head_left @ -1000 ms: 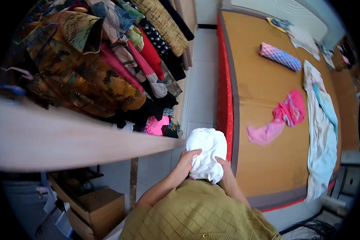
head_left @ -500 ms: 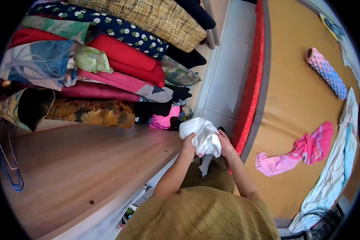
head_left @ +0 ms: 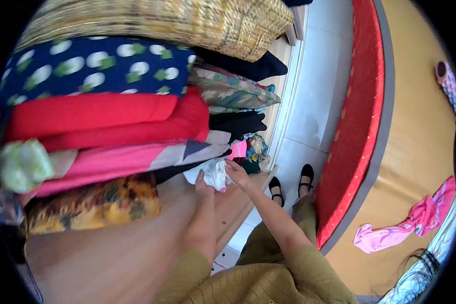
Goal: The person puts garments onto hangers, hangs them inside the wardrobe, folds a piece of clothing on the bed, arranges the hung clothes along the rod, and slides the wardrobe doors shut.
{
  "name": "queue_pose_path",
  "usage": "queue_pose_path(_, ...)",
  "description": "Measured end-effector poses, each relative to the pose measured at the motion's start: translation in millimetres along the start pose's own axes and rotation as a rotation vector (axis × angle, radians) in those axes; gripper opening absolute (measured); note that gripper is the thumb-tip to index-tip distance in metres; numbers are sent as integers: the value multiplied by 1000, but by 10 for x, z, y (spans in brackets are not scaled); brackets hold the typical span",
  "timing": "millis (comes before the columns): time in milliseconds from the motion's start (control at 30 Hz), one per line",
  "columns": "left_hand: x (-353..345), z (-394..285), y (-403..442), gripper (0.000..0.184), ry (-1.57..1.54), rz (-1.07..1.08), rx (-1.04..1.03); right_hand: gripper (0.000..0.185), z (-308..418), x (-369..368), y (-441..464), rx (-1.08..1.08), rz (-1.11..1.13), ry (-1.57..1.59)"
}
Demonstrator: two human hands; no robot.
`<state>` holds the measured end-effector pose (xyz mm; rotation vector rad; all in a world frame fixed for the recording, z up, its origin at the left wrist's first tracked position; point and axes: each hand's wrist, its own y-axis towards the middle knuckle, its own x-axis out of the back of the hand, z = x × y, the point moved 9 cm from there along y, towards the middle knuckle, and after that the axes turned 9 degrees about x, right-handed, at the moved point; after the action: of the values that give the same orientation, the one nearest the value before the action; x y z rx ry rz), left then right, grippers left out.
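Observation:
A bunched white cloth (head_left: 211, 172) with a small pink spot is held between my two hands, over the wooden shelf (head_left: 187, 223). My left hand (head_left: 203, 186) closes on its near left side. At the right side my right hand (head_left: 236, 173) grips the cloth, its fingers partly hidden. Just beyond the cloth hang a bright pink garment (head_left: 238, 150) and a dark patterned garment (head_left: 256, 152). A long pink garment (head_left: 111, 162) lies to the left of my hands.
Hanging clothes fill the upper left, among them a red garment (head_left: 101, 119), a dotted navy one (head_left: 101, 63) and a woven tan one (head_left: 157, 23). A mattress (head_left: 410, 152) with a red side stands right, bearing a pink cloth (head_left: 410, 220) and a patterned roll (head_left: 448, 86).
Both hands have carried the white cloth left, from in front of my body to over the shelf beside the hanging clothes. The view has shifted closer to the clothes.

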<state>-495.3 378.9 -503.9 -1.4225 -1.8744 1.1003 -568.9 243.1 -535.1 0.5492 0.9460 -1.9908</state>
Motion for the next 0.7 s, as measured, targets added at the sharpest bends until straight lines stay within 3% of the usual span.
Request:
queue_pose_path(100,161,-58,472,41,-65,164,23,45,-145,-23,257,31,101,-17)
queue_pose_path(167,238,2,789,45,-6,233,26,49,-101,99,408,115,121,-406)
queue_pose_path(233,624,370,1204,39,13,79,130,59,-361,259,556,173,169,-722)
queue_pose_path(333,700,639,1540,39,67,-12,129,62,-972,579,682,144,103,-610)
queue_pose_path(467,612,660,1826,40,139,-53,85,64,-796,592,665,237,53,-498)
queue_pose_path(533,552,712,1941,40,190,-57,81,61,-532,508,685,312,49,-530)
queue_pose_path(600,506,743,2025,41,236,-51,74,37,-294,425,743,557,-11,-591)
queue_pose_path(633,479,760,2061,41,266,-53,74,26,-243,457,745,538,-89,-573)
queue_pose_path(667,434,777,2091,41,301,-43,68,24,-231,459,772,502,37,-617)
queue_pose_path(700,440,775,2173,42,342,-29,62,28,-323,543,772,404,20,-653)
